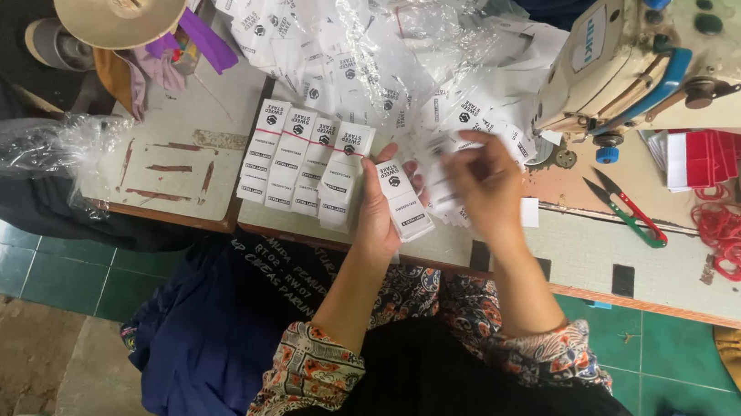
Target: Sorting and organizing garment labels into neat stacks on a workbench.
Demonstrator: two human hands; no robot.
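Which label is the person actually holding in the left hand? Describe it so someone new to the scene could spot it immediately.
Start at the cream sewing machine at upper right, then drop to the table's front edge. There the left hand holds a small stack of white labels printed in black. Unlike the banded bundles lying flat beside it, this stack is lifted and tilted.

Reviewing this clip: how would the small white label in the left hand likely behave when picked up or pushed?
The white label looks thin and flat, so probably very light and somewhat floppy. It rests on the left hand across the fingers, so a slight push would likely slide it. Flat, so rolling seems unlikely.
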